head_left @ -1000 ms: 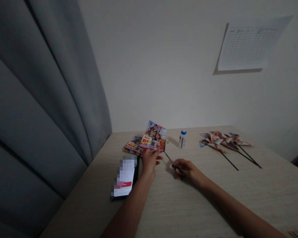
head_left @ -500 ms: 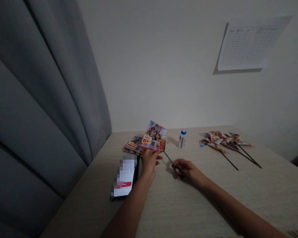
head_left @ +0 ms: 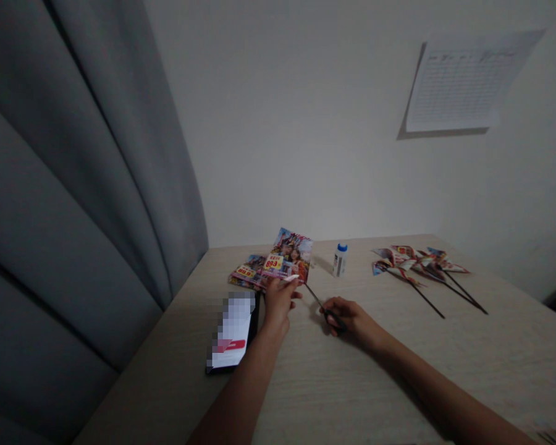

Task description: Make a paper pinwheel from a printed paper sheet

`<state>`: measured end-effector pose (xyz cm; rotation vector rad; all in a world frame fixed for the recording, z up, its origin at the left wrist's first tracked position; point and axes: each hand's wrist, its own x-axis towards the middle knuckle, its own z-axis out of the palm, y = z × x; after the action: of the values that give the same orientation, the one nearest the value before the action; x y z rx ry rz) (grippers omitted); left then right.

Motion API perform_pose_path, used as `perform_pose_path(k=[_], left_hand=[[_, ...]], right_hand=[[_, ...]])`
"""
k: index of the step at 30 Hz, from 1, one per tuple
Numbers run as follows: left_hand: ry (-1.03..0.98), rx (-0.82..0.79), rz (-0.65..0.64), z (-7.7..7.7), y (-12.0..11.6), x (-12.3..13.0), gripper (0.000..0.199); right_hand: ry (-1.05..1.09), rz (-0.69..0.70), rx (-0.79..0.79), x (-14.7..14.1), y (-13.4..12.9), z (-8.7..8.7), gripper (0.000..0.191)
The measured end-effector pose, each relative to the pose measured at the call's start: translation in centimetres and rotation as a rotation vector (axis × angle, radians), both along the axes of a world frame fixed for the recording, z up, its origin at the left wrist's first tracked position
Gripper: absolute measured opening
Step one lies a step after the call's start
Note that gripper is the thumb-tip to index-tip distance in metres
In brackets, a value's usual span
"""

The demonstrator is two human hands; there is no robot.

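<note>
A colourful printed leaflet (head_left: 290, 250) with a yellow price mark is held up by its lower edge in my left hand (head_left: 280, 301), whose fingers are closed on it. A thin white edge shows at the leaflet's bottom, beside my thumb. My right hand (head_left: 345, 315) is wrapped round the black handles of a pair of scissors (head_left: 315, 298). The blades point up and left and reach the leaflet's lower right corner; whether they are apart I cannot tell. Behind my left hand, a stack of similar leaflets (head_left: 245, 272) lies on the table, partly hidden by the held one.
A phone (head_left: 234, 334) with a lit screen lies left of my left forearm. A white glue bottle (head_left: 340, 261) with a blue cap stands near the wall. Several paper pinwheels (head_left: 412, 262) on black sticks lie at the right of the table (head_left: 315, 389). A grey curtain (head_left: 120, 154) hangs at left.
The held leaflet has shifted slightly down and right, and a white edge now shows at its bottom by my thumb. My right hand and the scissors have hardly moved.
</note>
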<state>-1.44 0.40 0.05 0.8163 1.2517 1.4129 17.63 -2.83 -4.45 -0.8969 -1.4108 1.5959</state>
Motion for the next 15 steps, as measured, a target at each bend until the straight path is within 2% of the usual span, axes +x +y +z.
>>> perform_pose_path(k=[5, 15], left_hand=[[-0.001, 0.009, 0.002, -0.21, 0.10, 0.05, 0.031], [-0.007, 0.018, 0.000, -0.32, 0.18, -0.01, 0.034]], right_hand=[[0.044, 0.002, 0.004, -0.06, 0.10, -0.52, 0.040], [0.039, 0.014, -0.010, -0.06, 0.00, -0.11, 0.046]])
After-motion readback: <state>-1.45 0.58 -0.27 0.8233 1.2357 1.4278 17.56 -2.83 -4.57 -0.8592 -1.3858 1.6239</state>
